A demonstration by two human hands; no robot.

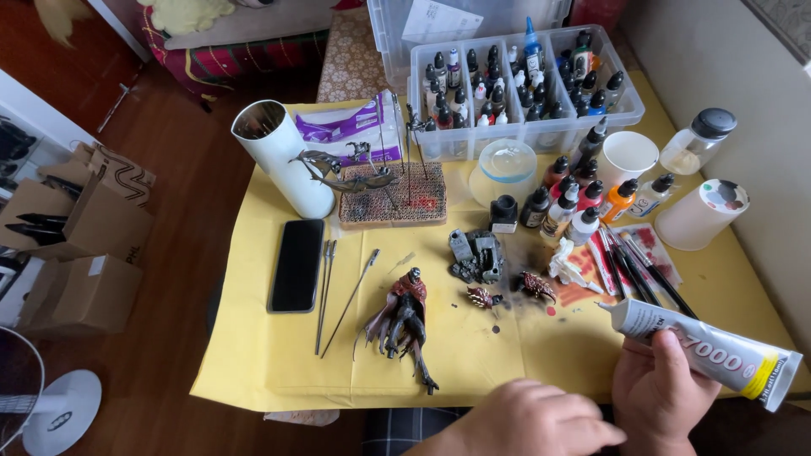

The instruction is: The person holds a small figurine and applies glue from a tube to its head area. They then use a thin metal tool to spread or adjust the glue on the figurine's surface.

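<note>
Both hands sit low over the yellow table: my right hand [663,393] grips a white glue tube [705,348], nozzle up-left toward the painted figure [407,325]; my left hand [528,420] rests empty beside it, loosely curled. Gluing looks next, needing steady aim.

The scene was lit evenly by soft, bright daylight, and only short, faint shadows were cast on the yellow surface [270,355]. Mild glare was seen on the phone [297,264] screen. The left hand [528,422] was slightly blurred at the bottom edge. Straight lines were bent outward towards the corners.
</note>
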